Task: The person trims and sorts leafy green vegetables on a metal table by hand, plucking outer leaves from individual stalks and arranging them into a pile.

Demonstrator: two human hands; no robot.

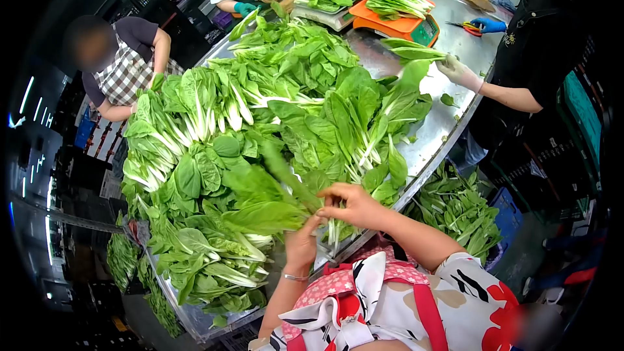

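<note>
Closed together near the base, left hand (300, 247) and right hand (354, 207) pinch leafy greens (263, 216) over the heap (201, 114) on the table (455, 52), where too hard a tug could tear leaves.

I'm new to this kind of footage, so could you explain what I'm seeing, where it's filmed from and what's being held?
There's no machine here, just a person's bare left hand and right hand. The single picture comes from a camera worn on that person's head, looking forward and down. A metal table is heaped with leafy greens with pale stalks. The two hands meet at the base of some held leaves, partly blurred. Beyond, an orange scale bears more greens, and other people stand around the table.
</note>
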